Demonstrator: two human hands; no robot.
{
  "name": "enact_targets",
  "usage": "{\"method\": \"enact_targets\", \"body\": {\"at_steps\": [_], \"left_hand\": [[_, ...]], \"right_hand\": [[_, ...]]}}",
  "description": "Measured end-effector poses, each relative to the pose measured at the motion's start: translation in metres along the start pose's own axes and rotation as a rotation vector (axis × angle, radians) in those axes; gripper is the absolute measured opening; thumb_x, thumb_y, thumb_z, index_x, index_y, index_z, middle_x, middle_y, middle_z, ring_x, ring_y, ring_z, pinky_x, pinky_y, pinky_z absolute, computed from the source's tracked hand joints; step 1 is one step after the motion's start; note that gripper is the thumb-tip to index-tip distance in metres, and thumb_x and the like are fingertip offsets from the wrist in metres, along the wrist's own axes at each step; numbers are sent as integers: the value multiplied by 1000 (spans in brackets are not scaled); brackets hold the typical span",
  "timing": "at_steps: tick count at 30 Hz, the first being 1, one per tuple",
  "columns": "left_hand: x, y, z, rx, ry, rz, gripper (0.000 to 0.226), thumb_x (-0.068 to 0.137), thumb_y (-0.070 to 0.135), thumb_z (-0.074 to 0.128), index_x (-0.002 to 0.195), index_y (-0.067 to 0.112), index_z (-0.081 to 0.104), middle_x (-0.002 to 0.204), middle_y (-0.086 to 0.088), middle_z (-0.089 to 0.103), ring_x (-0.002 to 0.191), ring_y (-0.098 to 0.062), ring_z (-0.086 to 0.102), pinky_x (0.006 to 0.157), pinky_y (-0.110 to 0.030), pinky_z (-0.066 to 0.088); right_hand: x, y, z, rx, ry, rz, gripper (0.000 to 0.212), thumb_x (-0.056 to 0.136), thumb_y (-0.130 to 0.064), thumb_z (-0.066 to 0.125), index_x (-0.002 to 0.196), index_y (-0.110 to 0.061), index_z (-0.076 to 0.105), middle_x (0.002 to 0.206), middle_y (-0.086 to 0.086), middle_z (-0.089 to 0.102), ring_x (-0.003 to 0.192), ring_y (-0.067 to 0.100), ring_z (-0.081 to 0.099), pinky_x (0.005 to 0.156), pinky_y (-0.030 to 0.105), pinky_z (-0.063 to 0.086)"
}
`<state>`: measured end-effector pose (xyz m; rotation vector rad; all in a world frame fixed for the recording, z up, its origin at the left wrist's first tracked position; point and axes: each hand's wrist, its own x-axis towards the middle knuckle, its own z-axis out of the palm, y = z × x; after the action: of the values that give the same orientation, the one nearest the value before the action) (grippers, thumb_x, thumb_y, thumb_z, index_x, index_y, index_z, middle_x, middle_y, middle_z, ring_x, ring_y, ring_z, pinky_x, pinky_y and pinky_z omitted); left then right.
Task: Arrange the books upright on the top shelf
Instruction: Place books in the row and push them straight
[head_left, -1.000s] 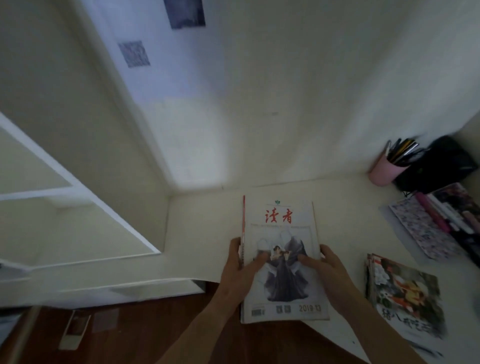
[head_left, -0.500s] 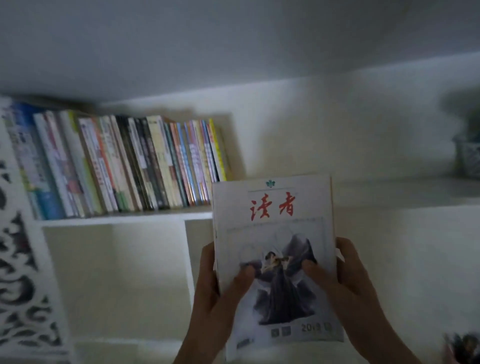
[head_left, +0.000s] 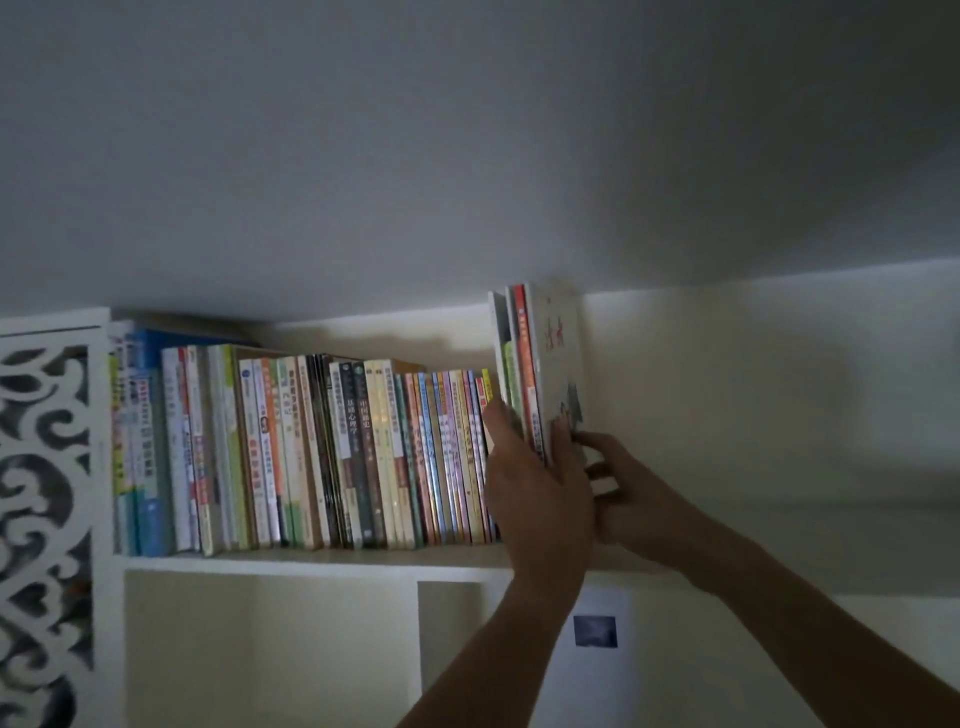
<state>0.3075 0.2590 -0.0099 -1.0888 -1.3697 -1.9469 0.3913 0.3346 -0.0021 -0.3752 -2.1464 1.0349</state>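
The magazines (head_left: 540, 374) stand right of centre in the frame, long axis vertical, at the right end of the book row (head_left: 311, 452) on the shelf (head_left: 311, 558); the left hand (head_left: 537, 493) clasps their lower edge, thumb on the row side, fingers curled over the front; the right hand (head_left: 631, 493) sits just right of them, fingertips pinching the cover edge; the row lies directly left, so I judge the coming move a leftward push, led by the right hand; whether their foot already rests on the shelf is hidden behind the hands.
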Motion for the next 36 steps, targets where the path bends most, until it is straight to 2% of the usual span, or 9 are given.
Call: {"method": "enact_targets", "body": {"at_steps": [4, 8, 13, 15, 18, 24, 29, 31, 36], "left_hand": [[0, -31, 2, 79, -95, -18, 45, 103, 43, 54, 141, 34, 32, 122, 7, 69, 96, -5, 72, 80, -23, 62], [10, -37, -4, 5, -262, -15, 57, 97, 67, 45, 143, 39, 27, 122, 13, 67, 97, -2, 71, 81, -25, 61], [14, -57, -15, 52, -494, 59, 55, 99, 68, 35, 141, 34, 39, 124, 12, 59, 107, -3, 62, 87, -18, 51], [18, -69, -19, 132, -526, 145, 42, 106, 53, 39, 141, 32, 37, 117, 13, 62, 98, 1, 64, 81, -11, 50], [22, -81, -20, 165, -563, 173, 43, 105, 54, 40, 143, 33, 39, 108, 19, 64, 92, 12, 63, 75, -3, 48], [12, -101, -23, 108, -468, 197, 40, 109, 46, 32, 144, 34, 49, 119, 20, 65, 106, 2, 65, 88, -12, 53], [9, -108, -25, 65, -363, 147, 26, 108, 50, 29, 110, 39, 53, 85, 13, 65, 72, -9, 67, 62, -29, 58], [8, -107, -26, 66, -398, 135, 17, 107, 45, 42, 119, 40, 52, 95, 17, 69, 80, -3, 70, 68, -24, 60], [6, -98, -25, 170, -476, 219, 50, 107, 45, 46, 154, 29, 36, 123, 21, 64, 98, 11, 66, 81, -7, 53]], "right_hand": [[0, 25, 3, -14, -182, -46, 107, 72, 4, 86, 152, -34, 25, 127, 1, 52, 87, 13, 72, 70, 27, 60], [11, 28, 6, -28, -221, -8, 119, 59, -23, 99, 152, -36, 25, 124, -3, 53, 87, 10, 71, 79, 33, 59], [21, 31, 9, 10, -75, -82, 69, 78, 6, 79, 134, -22, 49, 113, -8, 68, 96, -5, 70, 77, 16, 55], [23, 37, 8, 33, -15, -29, 60, 71, -9, 90, 119, -25, 57, 109, 0, 72, 98, 9, 73, 80, 28, 61], [26, 43, 13, -44, 83, 14, 90, 50, -50, 91, 124, -25, 46, 118, 5, 62, 102, 13, 69, 85, 36, 62], [26, 43, 31, -115, 86, -90, 55, 72, -60, 76, 112, -52, 39, 118, -4, 55, 111, 9, 59, 98, 29, 54], [25, 52, 32, -44, 175, -232, 48, 71, -88, 56, 116, -76, 43, 125, -11, 60, 114, 0, 60, 98, 25, 52], [26, 55, 33, -54, 196, -240, 51, 72, -89, 54, 119, -71, 44, 124, -11, 62, 113, 0, 61, 98, 30, 54], [26, 55, 35, -82, 194, -225, 56, 76, -86, 52, 125, -62, 41, 124, -18, 63, 112, -1, 62, 99, 31, 55]]}}
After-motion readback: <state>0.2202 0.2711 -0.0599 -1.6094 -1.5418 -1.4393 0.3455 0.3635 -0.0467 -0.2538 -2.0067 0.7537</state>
